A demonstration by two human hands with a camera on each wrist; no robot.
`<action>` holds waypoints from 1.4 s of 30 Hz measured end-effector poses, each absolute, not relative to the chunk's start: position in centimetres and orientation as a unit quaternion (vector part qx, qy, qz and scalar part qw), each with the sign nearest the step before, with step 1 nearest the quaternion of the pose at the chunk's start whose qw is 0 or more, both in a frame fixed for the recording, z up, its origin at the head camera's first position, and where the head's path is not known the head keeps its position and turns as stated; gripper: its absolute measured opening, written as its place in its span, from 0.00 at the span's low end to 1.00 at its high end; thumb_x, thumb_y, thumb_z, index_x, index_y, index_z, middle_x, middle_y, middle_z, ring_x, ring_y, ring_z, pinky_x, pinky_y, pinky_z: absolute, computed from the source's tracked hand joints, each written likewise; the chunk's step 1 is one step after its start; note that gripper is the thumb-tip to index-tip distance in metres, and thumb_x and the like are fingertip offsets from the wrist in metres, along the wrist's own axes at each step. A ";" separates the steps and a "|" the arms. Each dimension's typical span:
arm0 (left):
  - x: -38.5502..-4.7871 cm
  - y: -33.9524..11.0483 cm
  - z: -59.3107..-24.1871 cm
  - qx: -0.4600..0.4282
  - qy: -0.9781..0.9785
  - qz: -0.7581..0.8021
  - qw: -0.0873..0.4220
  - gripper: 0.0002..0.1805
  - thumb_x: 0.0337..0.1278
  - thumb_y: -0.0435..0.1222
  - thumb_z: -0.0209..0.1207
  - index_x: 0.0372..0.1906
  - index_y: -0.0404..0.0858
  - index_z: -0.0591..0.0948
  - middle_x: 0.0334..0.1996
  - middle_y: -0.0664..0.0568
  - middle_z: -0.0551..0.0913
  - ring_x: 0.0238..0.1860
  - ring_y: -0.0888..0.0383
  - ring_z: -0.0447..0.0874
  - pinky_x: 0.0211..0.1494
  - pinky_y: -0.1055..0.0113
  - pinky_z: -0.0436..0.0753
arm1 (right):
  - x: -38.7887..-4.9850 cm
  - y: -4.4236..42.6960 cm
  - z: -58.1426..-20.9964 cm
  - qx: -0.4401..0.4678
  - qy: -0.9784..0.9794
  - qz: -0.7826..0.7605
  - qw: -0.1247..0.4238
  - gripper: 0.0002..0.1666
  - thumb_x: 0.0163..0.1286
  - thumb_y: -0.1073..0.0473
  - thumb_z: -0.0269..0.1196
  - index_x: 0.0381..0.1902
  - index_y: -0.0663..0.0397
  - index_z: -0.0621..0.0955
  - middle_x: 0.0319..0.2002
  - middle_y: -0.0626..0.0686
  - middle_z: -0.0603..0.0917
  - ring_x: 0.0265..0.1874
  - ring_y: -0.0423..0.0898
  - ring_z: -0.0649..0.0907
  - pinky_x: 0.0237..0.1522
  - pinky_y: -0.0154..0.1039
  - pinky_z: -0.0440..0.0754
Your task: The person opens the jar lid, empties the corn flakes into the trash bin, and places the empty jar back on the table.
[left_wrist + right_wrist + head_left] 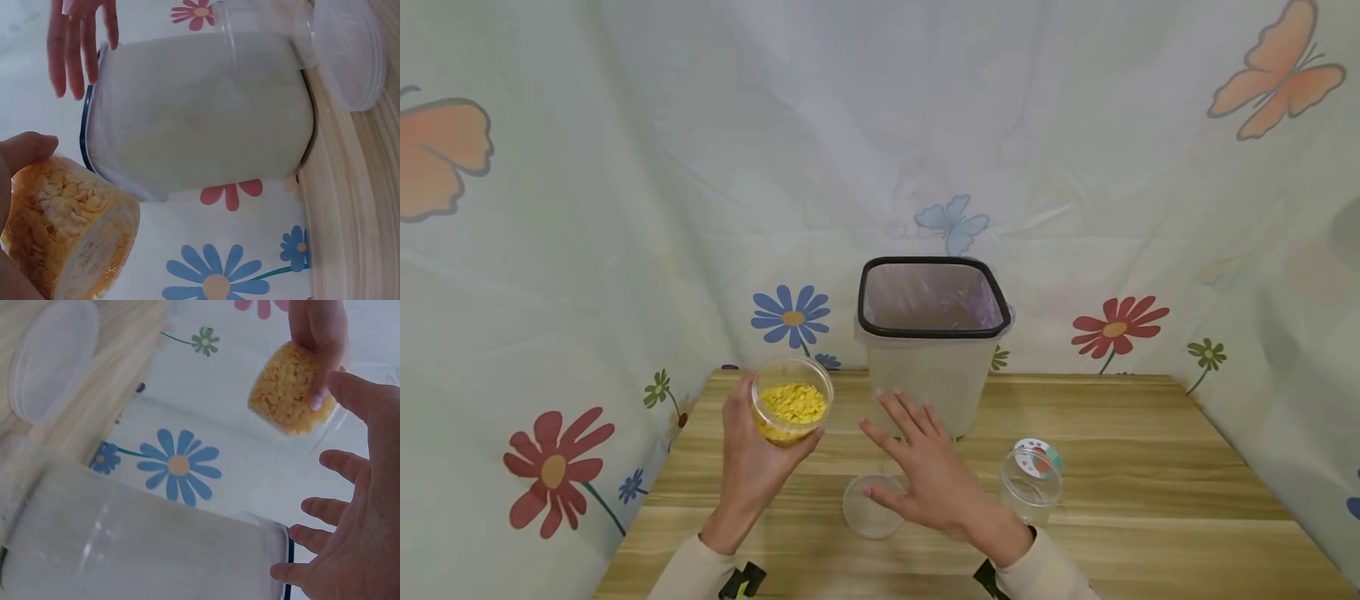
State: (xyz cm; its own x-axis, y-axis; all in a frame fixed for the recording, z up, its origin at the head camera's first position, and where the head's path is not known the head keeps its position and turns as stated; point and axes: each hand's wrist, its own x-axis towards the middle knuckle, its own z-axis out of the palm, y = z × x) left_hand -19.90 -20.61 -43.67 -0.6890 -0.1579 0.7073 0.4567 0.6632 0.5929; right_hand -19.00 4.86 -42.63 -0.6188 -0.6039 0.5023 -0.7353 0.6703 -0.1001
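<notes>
My left hand [752,467] grips a clear plastic jar [793,400] partly filled with yellow flakes. The jar is held up above the table, its open mouth facing the head camera. In the left wrist view, the flakes [50,219] show through the jar's side. My right hand [936,475] is spread, fingers apart, holding nothing, in front of the bin. Beneath it on the table lies a round clear lid [861,512], partly covered by the thumb in the head view. The lid [56,362] also shows in the right wrist view.
A pale bin [928,379] with a black rim and a plastic liner stands at the table's back. Right of my right hand is a second clear jar [1030,492], with a round red, green and white label [1037,458] by it. A flower-printed curtain [737,167] surrounds the wooden table [1112,442].
</notes>
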 end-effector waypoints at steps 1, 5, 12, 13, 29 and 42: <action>-20.0 -20.5 -43.5 -0.095 -0.826 -0.399 0.388 0.64 0.23 0.44 0.82 0.74 0.41 0.58 0.65 0.40 0.66 0.64 0.43 0.65 0.60 0.37 0.73 | -19.0 5.1 -42.3 0.375 -0.886 0.152 0.226 0.45 0.61 0.38 0.67 0.74 0.37 0.66 0.79 0.53 0.53 0.77 0.59 0.56 0.69 0.69 0.60; -20.4 -19.9 -42.9 -0.114 -0.815 -0.402 0.401 0.64 0.22 0.43 0.83 0.73 0.41 0.60 0.65 0.41 0.67 0.63 0.44 0.66 0.61 0.40 0.72 | -19.1 6.2 -41.0 0.371 -0.882 0.149 0.249 0.46 0.60 0.37 0.67 0.74 0.39 0.65 0.79 0.54 0.53 0.76 0.61 0.57 0.69 0.69 0.58; -20.8 -18.9 -41.8 -0.124 -0.819 -0.395 0.397 0.64 0.23 0.44 0.82 0.74 0.42 0.58 0.66 0.43 0.67 0.63 0.45 0.66 0.60 0.39 0.74 | -19.6 8.2 -39.1 0.360 -0.879 0.138 0.281 0.47 0.62 0.37 0.66 0.75 0.37 0.62 0.79 0.54 0.52 0.77 0.62 0.53 0.68 0.71 0.59; -20.9 -18.9 -41.7 -0.126 -0.819 -0.392 0.399 0.64 0.23 0.44 0.82 0.74 0.42 0.58 0.66 0.43 0.67 0.63 0.45 0.66 0.60 0.39 0.73 | -19.7 8.4 -38.8 0.358 -0.879 0.134 0.284 0.48 0.61 0.37 0.66 0.75 0.38 0.62 0.79 0.54 0.52 0.77 0.63 0.53 0.68 0.71 0.59; -22.4 -16.7 -39.3 -0.170 -0.803 -0.377 0.429 0.63 0.24 0.45 0.81 0.74 0.40 0.59 0.65 0.43 0.69 0.64 0.45 0.68 0.63 0.43 0.70 | -21.5 12.0 -35.3 0.327 -0.874 0.135 0.333 0.43 0.68 0.30 0.55 0.74 0.43 0.65 0.77 0.58 0.57 0.77 0.62 0.54 0.69 0.73 0.52; -23.8 -15.7 -37.1 -0.192 -0.800 -0.353 0.446 0.62 0.26 0.48 0.80 0.73 0.38 0.59 0.65 0.42 0.70 0.62 0.44 0.68 0.63 0.43 0.69 | -23.9 14.4 -33.2 0.258 -0.902 0.134 0.319 0.44 0.65 0.42 0.63 0.76 0.40 0.62 0.77 0.57 0.57 0.75 0.65 0.56 0.70 0.71 0.54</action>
State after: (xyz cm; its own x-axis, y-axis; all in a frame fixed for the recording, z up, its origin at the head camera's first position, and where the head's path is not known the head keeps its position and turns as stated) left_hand -23.82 -15.68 -37.08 -0.5287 -0.0071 0.8488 0.6222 0.6770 0.3932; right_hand -23.91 14.42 -33.21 -0.6638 -0.3806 0.6439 -0.5511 0.8308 -0.0771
